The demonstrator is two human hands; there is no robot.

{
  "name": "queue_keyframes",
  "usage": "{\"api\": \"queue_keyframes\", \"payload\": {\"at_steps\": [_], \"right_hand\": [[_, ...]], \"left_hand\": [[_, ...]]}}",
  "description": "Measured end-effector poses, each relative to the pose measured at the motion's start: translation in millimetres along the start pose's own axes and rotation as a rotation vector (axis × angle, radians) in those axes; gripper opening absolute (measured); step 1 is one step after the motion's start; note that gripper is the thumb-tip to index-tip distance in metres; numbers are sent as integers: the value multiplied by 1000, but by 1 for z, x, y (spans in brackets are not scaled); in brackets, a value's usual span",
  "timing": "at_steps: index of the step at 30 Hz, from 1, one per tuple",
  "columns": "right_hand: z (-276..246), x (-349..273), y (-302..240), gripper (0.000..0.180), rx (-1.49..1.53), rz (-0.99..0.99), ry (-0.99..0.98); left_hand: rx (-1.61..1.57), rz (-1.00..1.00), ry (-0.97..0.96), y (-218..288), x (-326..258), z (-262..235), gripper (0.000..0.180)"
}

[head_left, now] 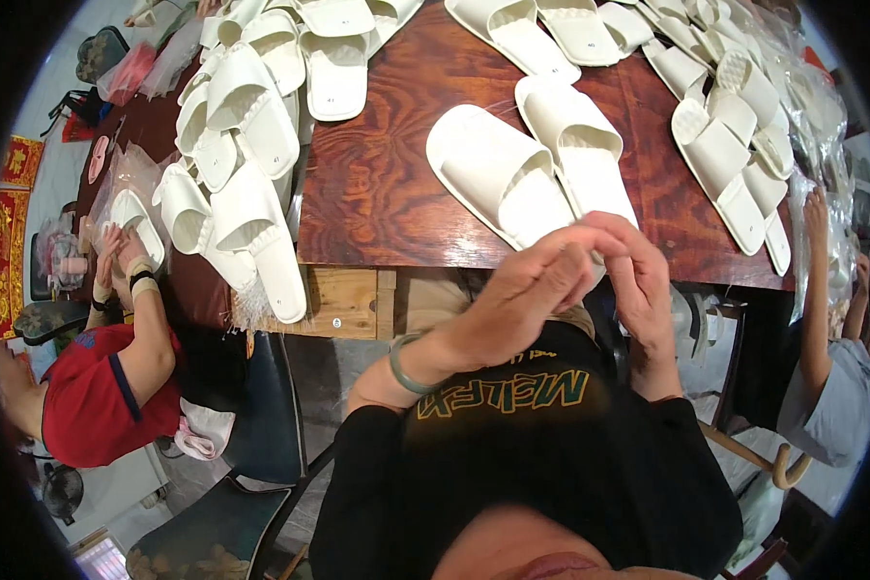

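A pair of white open-toed slippers lies before me at the table's front edge: the left slipper (493, 179) and the right slipper (580, 145), toes pointing away. Over their heel ends, my left hand (532, 295) has its fingers curled and pressed together. My right hand (638, 280) arches in from the other side, its bent fingers meeting the left fingertips. Whatever sits between the fingertips, if anything, is too small or hidden to name. The right slipper's heel is partly covered by my hands.
White slippers pile up on the left (251, 106) and right (730, 145) of the brown wooden table (387, 174). At left, a co-worker in a red shirt (111, 396) handles a slipper (135, 222). Another person (831, 387) stands at right beside clear plastic bags (817, 106). A dark chair (261, 416) is at my left.
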State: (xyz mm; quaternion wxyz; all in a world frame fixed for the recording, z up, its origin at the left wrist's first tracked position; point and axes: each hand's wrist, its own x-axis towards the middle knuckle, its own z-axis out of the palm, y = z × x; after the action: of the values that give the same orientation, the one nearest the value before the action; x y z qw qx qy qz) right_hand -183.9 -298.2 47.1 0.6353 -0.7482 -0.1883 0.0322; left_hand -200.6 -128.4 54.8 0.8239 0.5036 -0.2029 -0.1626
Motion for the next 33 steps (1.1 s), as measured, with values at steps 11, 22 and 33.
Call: {"api": "queue_keyframes", "payload": {"at_steps": [11,22,33], "right_hand": [[-33,-45,19,17,385,448,-187],[-52,-1,30,19,-795,-229,-170],[-8,63,55,32,-1212,-620,-222]], "left_hand": [[395,209,154,-23,10,-13,42],[795,51,589,20,32,-99,36],[1204,-173,499,-4,85,-199,37]]}}
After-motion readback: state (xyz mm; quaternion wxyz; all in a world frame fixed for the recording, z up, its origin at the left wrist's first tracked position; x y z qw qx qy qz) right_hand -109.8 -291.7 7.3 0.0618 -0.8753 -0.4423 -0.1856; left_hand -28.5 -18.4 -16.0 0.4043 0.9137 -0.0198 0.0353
